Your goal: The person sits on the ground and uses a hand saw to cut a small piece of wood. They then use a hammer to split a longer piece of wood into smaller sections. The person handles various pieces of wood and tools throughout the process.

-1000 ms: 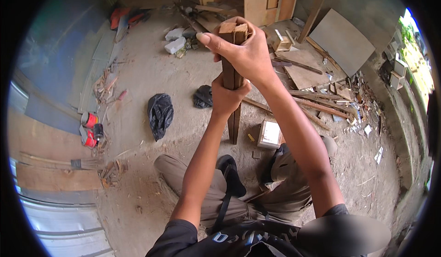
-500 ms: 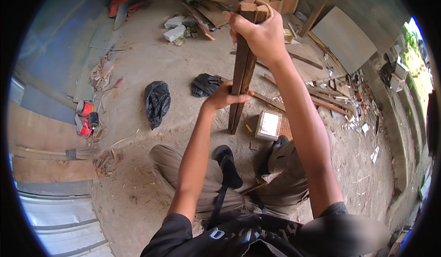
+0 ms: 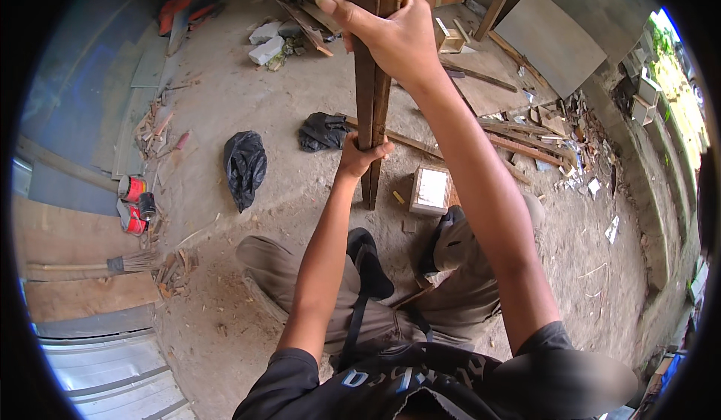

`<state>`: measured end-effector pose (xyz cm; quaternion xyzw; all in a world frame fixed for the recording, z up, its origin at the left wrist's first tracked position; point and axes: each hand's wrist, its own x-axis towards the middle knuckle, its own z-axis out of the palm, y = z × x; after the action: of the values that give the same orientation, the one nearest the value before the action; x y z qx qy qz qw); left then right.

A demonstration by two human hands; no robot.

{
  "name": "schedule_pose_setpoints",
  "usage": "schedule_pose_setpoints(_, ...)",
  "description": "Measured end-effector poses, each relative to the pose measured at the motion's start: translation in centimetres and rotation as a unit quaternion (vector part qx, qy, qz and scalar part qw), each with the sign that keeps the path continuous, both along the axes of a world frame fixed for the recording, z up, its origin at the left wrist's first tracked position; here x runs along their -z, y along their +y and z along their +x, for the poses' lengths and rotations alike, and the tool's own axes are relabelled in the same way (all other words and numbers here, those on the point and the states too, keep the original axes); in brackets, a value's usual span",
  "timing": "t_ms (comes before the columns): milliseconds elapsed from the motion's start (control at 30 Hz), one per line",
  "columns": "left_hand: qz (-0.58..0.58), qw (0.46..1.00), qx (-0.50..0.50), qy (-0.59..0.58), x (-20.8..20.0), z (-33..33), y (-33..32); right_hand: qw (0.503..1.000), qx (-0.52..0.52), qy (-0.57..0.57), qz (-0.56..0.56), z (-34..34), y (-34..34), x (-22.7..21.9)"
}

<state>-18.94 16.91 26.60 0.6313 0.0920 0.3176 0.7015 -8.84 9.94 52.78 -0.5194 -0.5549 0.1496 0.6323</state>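
Observation:
Two long dark brown wooden strips (image 3: 365, 90) stand upright side by side in front of me, their pale cut ends at the top. My right hand (image 3: 396, 33) is wrapped round them near the upper end, thumb across the near left side. Lower down, my left hand (image 3: 360, 156) grips the same strips, its thumb reaching across them. Their bottom ends are at the dirt floor; whether they touch it I cannot tell. Just right of the lower end sits a small box (image 3: 431, 189) with a white top, and a small yellow piece (image 3: 399, 197) lies beside it.
Two black plastic bags (image 3: 245, 171) lie ahead and to the left. A long wooden strip (image 3: 420, 147) crosses the floor behind the box. Scrap wood (image 3: 529, 141) is heaped at the right. Red cans (image 3: 133, 189) and a broom (image 3: 131, 261) are along the left side.
Both hands have shifted the upright wooden strips a little left and farther from me; the upper end appears higher in view. My grip on them stays the same.

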Motion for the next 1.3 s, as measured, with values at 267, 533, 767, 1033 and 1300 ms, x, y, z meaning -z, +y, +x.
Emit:
schedule_pose_setpoints(267,-0.054,0.991,-0.105,-0.069,-2.2,-2.5,2.6,0.998,-0.018,0.065,0.004,3.1,-0.3,12.4)
schedule_pose_setpoints(533,-0.248,0.937,-0.194,-0.152,-10.6,-9.2,7.8,0.921,-0.081,-0.17,-0.341,-3.4,-3.4,26.3)
schedule_pose_setpoints(767,-0.244,0.928,-0.208,-0.193,-10.7,-12.6,8.4,0.897,-0.009,-0.24,-0.372,-4.2,-3.7,24.8)
schedule_pose_setpoints(1033,-0.289,0.901,-0.275,-0.172,-9.8,-9.3,3.4,0.913,0.061,-0.235,-0.329,-6.5,-4.9,21.2)
schedule_pose_setpoints(1300,-0.249,0.862,-0.428,-0.11,-5.4,-7.7,5.2,0.957,0.017,-0.131,-0.257,-5.2,-5.1,22.4)
